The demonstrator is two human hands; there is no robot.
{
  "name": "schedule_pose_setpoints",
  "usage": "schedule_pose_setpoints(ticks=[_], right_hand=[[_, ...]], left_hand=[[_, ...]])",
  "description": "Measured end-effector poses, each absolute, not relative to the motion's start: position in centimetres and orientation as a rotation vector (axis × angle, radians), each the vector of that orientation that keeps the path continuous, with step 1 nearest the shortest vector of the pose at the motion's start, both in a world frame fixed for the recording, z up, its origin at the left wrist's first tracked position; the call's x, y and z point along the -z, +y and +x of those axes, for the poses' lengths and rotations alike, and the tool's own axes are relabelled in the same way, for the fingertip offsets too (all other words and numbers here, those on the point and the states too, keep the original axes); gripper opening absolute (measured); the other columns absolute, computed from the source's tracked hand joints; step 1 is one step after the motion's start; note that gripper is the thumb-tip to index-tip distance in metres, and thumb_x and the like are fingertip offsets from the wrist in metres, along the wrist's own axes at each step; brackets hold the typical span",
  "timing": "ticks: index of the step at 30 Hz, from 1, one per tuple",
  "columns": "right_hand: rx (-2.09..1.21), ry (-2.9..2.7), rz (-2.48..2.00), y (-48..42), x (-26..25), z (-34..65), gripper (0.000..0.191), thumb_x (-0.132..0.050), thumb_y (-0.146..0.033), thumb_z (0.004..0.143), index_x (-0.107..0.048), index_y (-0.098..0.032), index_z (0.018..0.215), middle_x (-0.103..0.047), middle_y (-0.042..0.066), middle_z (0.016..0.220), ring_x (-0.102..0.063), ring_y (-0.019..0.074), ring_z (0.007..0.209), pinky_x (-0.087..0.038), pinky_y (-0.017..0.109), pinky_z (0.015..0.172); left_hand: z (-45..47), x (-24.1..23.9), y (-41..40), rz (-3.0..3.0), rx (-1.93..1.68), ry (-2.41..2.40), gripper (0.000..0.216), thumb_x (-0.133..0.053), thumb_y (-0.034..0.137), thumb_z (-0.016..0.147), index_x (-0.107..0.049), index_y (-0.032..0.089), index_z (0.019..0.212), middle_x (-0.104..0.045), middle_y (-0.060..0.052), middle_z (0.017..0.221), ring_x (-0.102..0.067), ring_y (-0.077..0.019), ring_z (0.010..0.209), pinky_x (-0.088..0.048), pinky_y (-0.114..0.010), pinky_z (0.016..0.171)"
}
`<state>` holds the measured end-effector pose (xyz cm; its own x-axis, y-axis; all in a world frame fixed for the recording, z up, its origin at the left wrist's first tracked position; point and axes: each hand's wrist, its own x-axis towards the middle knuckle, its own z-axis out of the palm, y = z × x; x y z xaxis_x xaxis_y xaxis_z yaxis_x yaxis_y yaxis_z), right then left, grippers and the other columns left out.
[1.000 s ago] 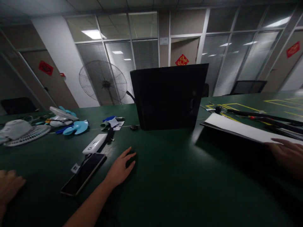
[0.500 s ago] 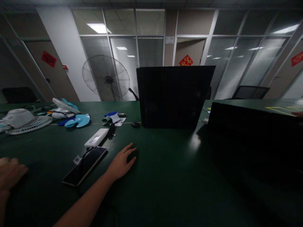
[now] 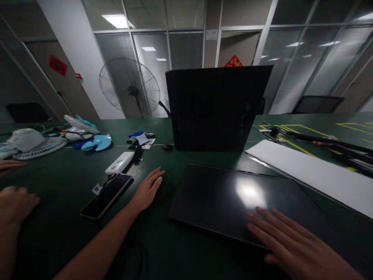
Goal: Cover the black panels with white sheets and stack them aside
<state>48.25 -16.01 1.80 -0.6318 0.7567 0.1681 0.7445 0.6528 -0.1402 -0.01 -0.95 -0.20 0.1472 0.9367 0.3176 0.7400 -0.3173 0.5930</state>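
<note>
A glossy black panel [image 3: 215, 194] lies flat on the desk [image 3: 163, 245], its long axis running roughly from ten o'clock to four o'clock. The right hand [image 3: 291, 243] is nearer: open, fingers extended towards eleven o'clock, it is over the panel's four-o'clock part; whether it touches, I cannot tell. The left hand [image 3: 145, 191], open and holding nothing, is just beside the nine-o'clock end, apart from it. A white board [image 3: 317, 171] lies at the panel's two o'clock.
</note>
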Motion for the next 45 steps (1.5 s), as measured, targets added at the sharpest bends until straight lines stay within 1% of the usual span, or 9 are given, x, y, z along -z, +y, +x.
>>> schedule_pose_setpoints(ticks=[6,9,12,15,18,21,29,38,45], right_hand=[[-0.721,-2.807,-1.149,-11.3,-3.1,40.8,0.057,-0.037,-0.052,0.106,-0.024,-0.044,0.16,-0.018,-0.004,0.167,-0.012,0.0315,0.155,-0.007,0.068,0.124],[-0.813,-2.673,-1.174,-6.7,-3.6,42.4,0.055,-0.037,-0.053,0.105,-0.038,-0.036,0.157,-0.034,0.0,0.163,-0.029,0.025,0.151,-0.023,0.053,0.126],[-0.318,-2.381,-1.489,-1.0,-2.8,47.5,0.052,-0.034,-0.055,0.104,-0.053,-0.032,0.147,-0.053,0.001,0.15,-0.05,0.0206,0.137,-0.042,0.042,0.118],[-0.013,-2.103,-1.73,3.0,-0.9,54.2,0.063,-0.036,-0.055,0.1,-0.046,-0.017,0.15,-0.036,0.015,0.16,-0.023,0.0375,0.152,-0.02,0.066,0.122],[0.105,-1.947,-2.083,4.2,0.8,59.6,0.069,-0.038,-0.063,0.096,-0.053,-0.013,0.142,-0.045,0.027,0.149,-0.036,0.0515,0.141,-0.034,0.076,0.106],[0.08,-1.945,-2.217,3.8,1.5,62.1,0.069,-0.031,-0.066,0.097,-0.059,-0.016,0.137,-0.055,0.027,0.139,-0.056,0.0492,0.12,-0.049,0.066,0.089],[0.175,-1.812,-2.394,2.7,-0.9,59.4,0.054,-0.023,-0.043,0.099,-0.066,-0.015,0.116,-0.065,0.024,0.099,-0.065,0.0413,0.091,-0.05,0.06,0.071],[0.19,-2.277,-2.014,-2.5,-4.2,47.1,0.039,-0.044,-0.042,0.096,-0.064,-0.019,0.12,-0.069,0.016,0.114,-0.068,0.0319,0.088,-0.053,0.048,0.073],[-0.233,-2.756,-1.241,-6.5,-3.0,38.4,0.057,-0.046,-0.06,0.098,-0.064,-0.023,0.138,-0.053,0.009,0.149,-0.051,0.0331,0.134,-0.042,0.057,0.112]], left_hand=[[0.0,0.2,-1.2,2.224,-0.802,1.578,0.056,-0.044,0.056,0.101,-0.059,0.022,0.143,-0.04,-0.009,0.163,-0.041,-0.0285,0.148,-0.033,-0.05,0.122],[-0.1,0.4,-1.2,2.333,-0.624,1.575,0.052,-0.052,0.051,0.098,-0.06,0.024,0.143,-0.041,-0.009,0.162,-0.038,-0.0296,0.15,-0.031,-0.052,0.123],[0.0,0.5,-1.1,2.384,-0.554,1.594,0.052,-0.053,0.048,0.098,-0.06,0.024,0.143,-0.044,-0.01,0.16,-0.032,-0.0297,0.152,-0.027,-0.054,0.124],[0.2,0.3,-1.1,2.359,-0.549,1.644,0.051,-0.055,0.048,0.097,-0.062,0.024,0.141,-0.041,-0.008,0.162,-0.035,-0.0303,0.151,-0.031,-0.053,0.123],[0.3,0.1,-1.2,2.326,-0.571,1.772,0.051,-0.058,0.054,0.094,-0.066,0.025,0.136,-0.035,-0.008,0.165,-0.038,-0.0334,0.149,-0.034,-0.052,0.121],[0.2,0.5,-1.2,2.298,-0.576,1.914,0.062,-0.059,0.065,0.09,-0.064,0.025,0.138,-0.038,-0.012,0.163,-0.041,-0.0376,0.147,-0.034,-0.056,0.119],[-0.1,1.0,-0.8,2.289,-0.484,1.913,0.073,-0.053,0.07,0.092,-0.057,0.021,0.145,-0.045,-0.016,0.158,-0.038,-0.035,0.149,-0.029,-0.055,0.121],[0.0,0.5,-0.9,2.284,-0.46,1.871,0.076,-0.05,0.068,0.094,-0.051,0.016,0.149,-0.041,-0.018,0.16,-0.034,-0.0317,0.151,-0.023,-0.054,0.124],[-0.1,0.6,-1.4,2.351,-0.46,1.773,0.066,-0.028,0.06,0.104,-0.04,0.021,0.156,-0.037,-0.011,0.164,-0.029,-0.0286,0.154,-0.018,-0.056,0.125]])
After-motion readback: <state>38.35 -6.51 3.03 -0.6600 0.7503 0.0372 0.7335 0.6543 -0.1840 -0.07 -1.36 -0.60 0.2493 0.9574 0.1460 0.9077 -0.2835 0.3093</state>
